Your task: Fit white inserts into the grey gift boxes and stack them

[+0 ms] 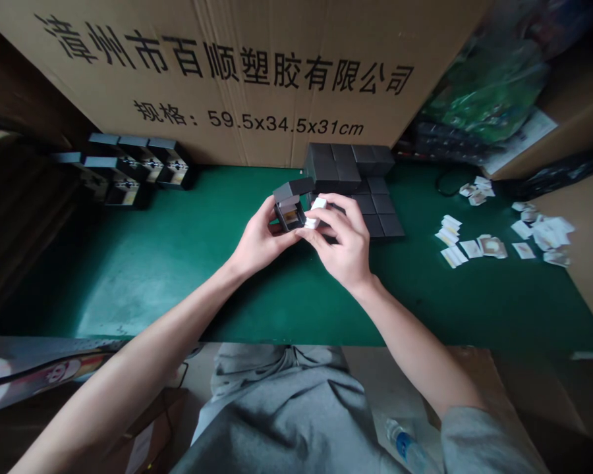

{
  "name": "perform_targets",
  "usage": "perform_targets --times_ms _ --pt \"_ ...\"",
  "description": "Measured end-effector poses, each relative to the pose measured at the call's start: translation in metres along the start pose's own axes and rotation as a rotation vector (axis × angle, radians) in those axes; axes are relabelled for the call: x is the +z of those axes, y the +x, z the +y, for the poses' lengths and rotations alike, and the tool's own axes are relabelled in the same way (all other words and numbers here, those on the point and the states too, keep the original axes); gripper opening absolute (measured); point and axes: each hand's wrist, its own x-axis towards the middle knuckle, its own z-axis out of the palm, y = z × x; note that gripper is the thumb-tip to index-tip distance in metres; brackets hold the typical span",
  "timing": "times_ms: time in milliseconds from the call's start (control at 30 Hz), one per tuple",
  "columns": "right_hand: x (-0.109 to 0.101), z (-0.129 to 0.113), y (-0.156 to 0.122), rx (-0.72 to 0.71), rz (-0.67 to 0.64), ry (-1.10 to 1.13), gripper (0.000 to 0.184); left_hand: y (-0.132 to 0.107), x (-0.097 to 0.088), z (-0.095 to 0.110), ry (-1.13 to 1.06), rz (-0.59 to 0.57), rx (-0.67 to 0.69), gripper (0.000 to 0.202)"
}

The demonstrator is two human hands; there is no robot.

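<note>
My left hand (259, 240) is curled around a small matte dark-grey box with its hinged lid standing open (289, 214), fingers wrapped up one side and thumb on the near edge, so the box sits at the hand's 1 o'clock, held clear of the mat. My right hand (338, 243) has its fingers bunched, with thumb and forefinger pinching a folded white paper card (316, 212) at the hand's 11 o'clock. That card is right up against the box's open front, and its edge appears to touch the box, but the fingers hide part of the contact. A small tan-and-white insert shows inside the box; I can't tell exactly what it is.

The two hands are close together, nearly touching, above a green table mat (178, 283). At 1 o'clock from my right hand stands a block of closed dark-grey boxes (370, 191), stacked and almost touching my fingers. Well apart at 10 o'clock, a group of dark open boxes (128, 168) lines the back of the mat. At 3 o'clock lie scattered white printed paper cards (479, 247). A tan cardboard carton printed with black Chinese characters (227, 79) stands along the far edge at 12 o'clock. A clear plastic water bottle (405, 447) lies below the mat at 5 o'clock.
</note>
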Motion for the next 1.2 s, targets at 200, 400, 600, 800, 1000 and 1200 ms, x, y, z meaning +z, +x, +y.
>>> perform_targets --times_ms 200,400,600,800,1000,1200 --pt "-0.0001 -0.0004 -0.0007 -0.038 -0.007 -0.005 0.025 0.0003 -0.0013 -0.001 -0.002 -0.008 -0.02 0.073" --pt "-0.0016 0.0013 -0.0001 -0.019 -0.047 -0.026 0.033 -0.0002 -0.0003 0.001 0.024 0.004 -0.011 0.07" --pt "-0.0031 0.0053 0.0026 -0.076 -0.002 -0.125 0.032 0.0006 -0.0008 -0.0011 0.026 0.006 -0.013 0.073" --pt "-0.005 0.0026 0.0051 -0.108 0.009 -0.211 0.035 0.0008 -0.0013 -0.0005 0.034 -0.004 0.002 0.071" --pt "-0.0043 0.0038 0.004 -0.058 0.034 -0.191 0.032 0.0007 -0.001 0.0016 0.033 -0.009 -0.019 0.069" --pt "-0.0043 0.004 0.0032 -0.048 0.014 -0.199 0.031 0.0013 -0.0002 0.001 0.021 -0.018 -0.016 0.069"
